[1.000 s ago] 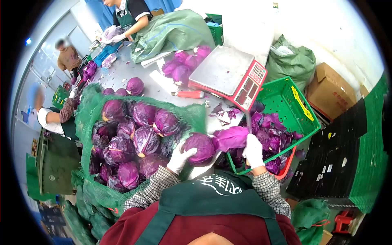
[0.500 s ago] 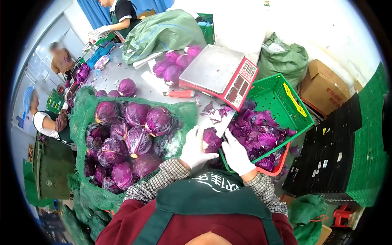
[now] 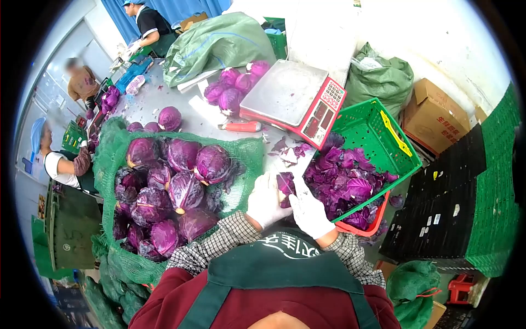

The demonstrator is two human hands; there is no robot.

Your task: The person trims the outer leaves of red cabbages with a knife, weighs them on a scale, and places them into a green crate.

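Between my gloved hands is a small red cabbage, partly hidden by the fingers. My left hand is wrapped round its left side. My right hand lies against its right side, with fingers closed on it. On the left, a green mesh sack holds several whole red cabbages. To the right, a green crate contains loose purple leaves. Leaf scraps lie on the metal table just beyond my hands.
A red-framed scale, a red-handled knife and trimmed cabbages stand beyond. A large green bag lies at the back. Black and green crates are stacked right. Several people are at the upper left.
My right hand has moved left from the crate's edge onto the cabbage, and the hands are closer together. The person at the top has shifted and leans over the table.
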